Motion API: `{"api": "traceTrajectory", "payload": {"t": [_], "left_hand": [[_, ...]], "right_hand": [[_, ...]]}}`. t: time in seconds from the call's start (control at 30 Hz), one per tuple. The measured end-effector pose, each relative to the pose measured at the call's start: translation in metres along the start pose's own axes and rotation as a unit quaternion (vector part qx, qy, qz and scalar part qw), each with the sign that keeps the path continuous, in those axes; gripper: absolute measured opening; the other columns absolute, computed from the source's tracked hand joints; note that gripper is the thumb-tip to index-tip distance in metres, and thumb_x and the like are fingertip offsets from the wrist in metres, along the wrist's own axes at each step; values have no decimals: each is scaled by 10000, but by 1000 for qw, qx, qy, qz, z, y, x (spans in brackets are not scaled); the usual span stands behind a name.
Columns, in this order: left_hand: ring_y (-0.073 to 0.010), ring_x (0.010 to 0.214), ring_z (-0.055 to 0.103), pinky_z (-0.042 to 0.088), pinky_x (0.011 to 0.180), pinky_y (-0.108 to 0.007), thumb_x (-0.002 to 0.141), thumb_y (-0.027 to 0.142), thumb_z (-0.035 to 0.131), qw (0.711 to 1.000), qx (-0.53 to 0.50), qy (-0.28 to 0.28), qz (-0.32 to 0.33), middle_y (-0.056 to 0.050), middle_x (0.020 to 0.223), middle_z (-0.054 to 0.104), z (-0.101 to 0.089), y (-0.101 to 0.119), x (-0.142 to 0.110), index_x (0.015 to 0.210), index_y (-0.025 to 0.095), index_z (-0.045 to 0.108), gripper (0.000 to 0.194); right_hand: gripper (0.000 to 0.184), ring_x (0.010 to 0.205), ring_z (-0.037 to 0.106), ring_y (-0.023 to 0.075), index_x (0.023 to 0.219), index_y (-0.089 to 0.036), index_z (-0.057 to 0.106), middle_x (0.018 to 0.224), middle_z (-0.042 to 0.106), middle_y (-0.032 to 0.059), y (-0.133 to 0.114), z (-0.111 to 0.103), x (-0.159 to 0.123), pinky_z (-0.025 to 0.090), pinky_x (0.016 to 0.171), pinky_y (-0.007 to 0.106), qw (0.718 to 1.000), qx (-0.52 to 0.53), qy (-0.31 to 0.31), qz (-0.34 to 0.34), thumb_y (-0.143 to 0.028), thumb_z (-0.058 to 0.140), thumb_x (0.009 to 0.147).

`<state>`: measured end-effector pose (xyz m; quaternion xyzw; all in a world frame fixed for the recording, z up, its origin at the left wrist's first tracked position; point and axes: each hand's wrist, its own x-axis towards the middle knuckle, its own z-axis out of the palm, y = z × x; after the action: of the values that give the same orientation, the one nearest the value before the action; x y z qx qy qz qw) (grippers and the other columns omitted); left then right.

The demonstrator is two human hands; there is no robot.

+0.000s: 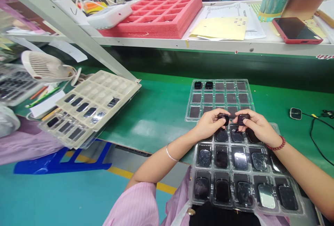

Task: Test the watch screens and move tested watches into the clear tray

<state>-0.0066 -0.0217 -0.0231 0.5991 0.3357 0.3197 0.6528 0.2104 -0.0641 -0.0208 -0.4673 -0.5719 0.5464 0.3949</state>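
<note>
Resting at left in my remote view: cream tray [103,92], part-filled with dark screens. Next: left hand [212,122], fingers curled, pinching one watch module [223,118] at the near clear tray's [213,170] far edge. Then: right hand [259,126], equally curled, pinching a second watch module [242,118]. Both dark faces point toward my camera; long axes, I cannot tell.

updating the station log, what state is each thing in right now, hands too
left hand: holding a small dark square piece
right hand: holding another small dark square piece
near clear plastic tray: loaded with glossy square pieces
far clear plastic tray: holds two dark square pieces
red rectangular phone: lying flat, screen dark
square device with silver rim: lying face up, screen dark
white plastic fan: cannot tell if running
</note>
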Motion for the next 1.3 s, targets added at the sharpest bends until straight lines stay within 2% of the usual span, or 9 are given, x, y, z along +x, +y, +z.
{"api": "traceTrajectory", "payload": {"t": [0.13,0.27,0.37,0.6,0.8,0.9,1.03,1.2,1.3], "left_hand": [[-157,839,658,551,780,-309,748,123,638,1000,22,12,14,-70,1022,682,-1,-2,0,1143,177,589,401],[-161,850,651,536,748,-293,776,163,628,999,18,24,28,-80,1036,668,-3,-4,1,1097,164,604,322],[-168,879,644,522,766,-290,775,159,637,999,22,27,27,-75,992,672,-3,-4,2,1108,158,595,336],[-133,760,613,508,716,-277,768,145,621,999,15,16,24,-56,922,657,0,1,0,1084,151,587,318],[-154,834,627,506,751,-284,752,126,614,999,15,20,24,-57,936,661,0,2,0,1124,165,560,378],[-146,804,624,507,742,-287,754,115,593,999,14,16,25,-53,922,657,-1,1,0,1130,163,561,380],[-166,889,642,505,783,-293,747,112,618,1000,19,10,19,-70,996,667,-1,2,-1,1181,174,539,445],[-150,822,633,518,748,-287,782,192,640,999,-4,14,35,-63,962,659,-1,-2,0,1101,163,584,325],[-149,825,631,527,746,-281,775,169,626,999,16,19,40,-65,983,658,-2,-3,1,1107,164,591,334]], "right_hand": [[312,772,691,175,1216,-225,546,1131,691,101,1,0,0,597,663,340,1000,-1,16,-19,-229,546,904],[305,804,705,190,1216,-225,551,1135,694,110,3,1,-2,601,700,365,999,-14,-7,-29,-238,553,911],[331,857,711,203,1235,-227,545,1164,684,115,4,2,-3,599,733,372,999,-12,-27,-32,-236,572,906],[304,808,711,185,1234,-225,548,1151,692,111,4,0,-1,596,696,347,999,-12,-10,-35,-247,541,930],[322,847,714,204,1254,-220,545,1151,688,116,4,1,-3,599,752,388,998,-33,-38,-32,-243,533,932],[311,829,713,196,1241,-222,547,1149,688,115,4,1,-3,598,724,374,999,-24,-32,-34,-232,521,932],[360,868,716,213,1252,-242,541,1179,681,114,4,0,-2,600,743,387,999,-8,-30,-37,-220,572,894],[309,822,718,203,1235,-225,558,1149,697,114,3,-1,-2,597,720,376,999,-13,-22,-28,-251,533,928],[313,820,714,190,1241,-225,549,1145,698,109,4,-1,-1,594,719,363,999,-11,-23,-27,-221,514,930]]}}
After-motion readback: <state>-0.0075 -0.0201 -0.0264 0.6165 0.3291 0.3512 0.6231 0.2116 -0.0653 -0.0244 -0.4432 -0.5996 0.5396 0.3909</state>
